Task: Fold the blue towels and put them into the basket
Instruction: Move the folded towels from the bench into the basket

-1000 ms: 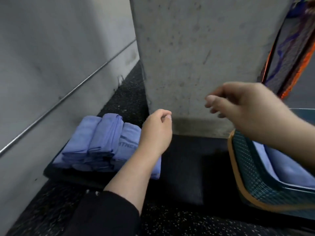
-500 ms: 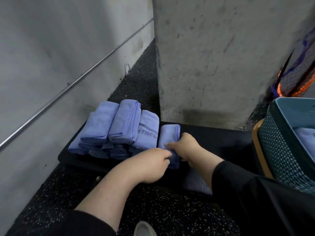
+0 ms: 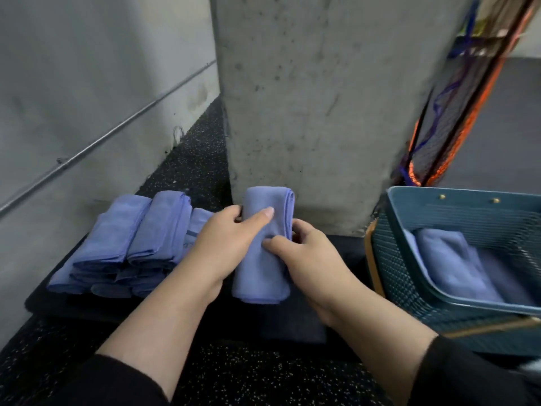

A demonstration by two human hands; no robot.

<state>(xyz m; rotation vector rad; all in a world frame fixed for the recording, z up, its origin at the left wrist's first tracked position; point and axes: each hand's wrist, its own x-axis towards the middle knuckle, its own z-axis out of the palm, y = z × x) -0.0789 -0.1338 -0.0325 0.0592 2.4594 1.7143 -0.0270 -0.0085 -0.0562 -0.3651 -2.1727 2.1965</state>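
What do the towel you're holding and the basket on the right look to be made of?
Folded towel, held by the left hand and right hand: soft matte blue cloth, probably microfibre, as it creases smoothly with no visible loops. Basket: teal, likely moulded plastic, with a slight sheen, a perforated lattice wall and a smooth rolled rim.

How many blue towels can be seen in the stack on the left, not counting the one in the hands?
3 on top: left one, middle one, and right one, partly behind the left hand. Folded edges below them suggest more towels underneath, too hidden to count.
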